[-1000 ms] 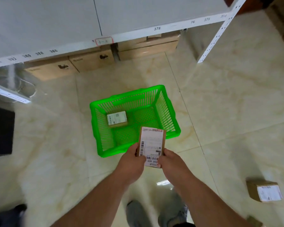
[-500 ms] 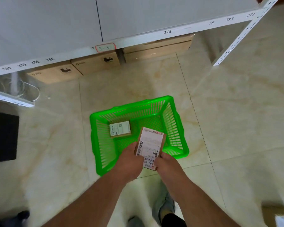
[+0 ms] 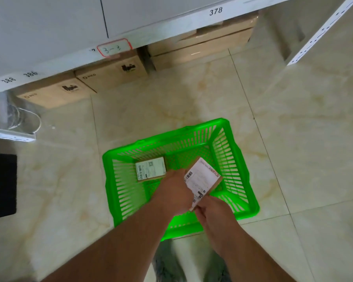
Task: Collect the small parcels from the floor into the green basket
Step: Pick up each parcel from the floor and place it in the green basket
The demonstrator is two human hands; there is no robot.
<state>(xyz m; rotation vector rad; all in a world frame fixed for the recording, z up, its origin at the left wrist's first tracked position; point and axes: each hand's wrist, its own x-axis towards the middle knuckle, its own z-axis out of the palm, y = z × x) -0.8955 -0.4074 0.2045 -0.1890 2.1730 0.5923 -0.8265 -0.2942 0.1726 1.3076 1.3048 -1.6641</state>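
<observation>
The green basket stands on the tiled floor just in front of me. One small brown parcel with a white label lies flat inside it, towards the back left. A second small parcel with a white barcode label is tilted over the basket's right half. My left hand grips its left edge and my right hand pinches its near end. Both hands are over the basket's front part.
A white shelf with number tags runs across the top, with cardboard boxes stored on the floor beneath it. A white shelf post slants at the right. A black panel and loose cables sit at the left.
I have stepped closer, so the basket sits nearer and larger. Both hands carried the labelled parcel forward over the basket and tilted it to the right.
</observation>
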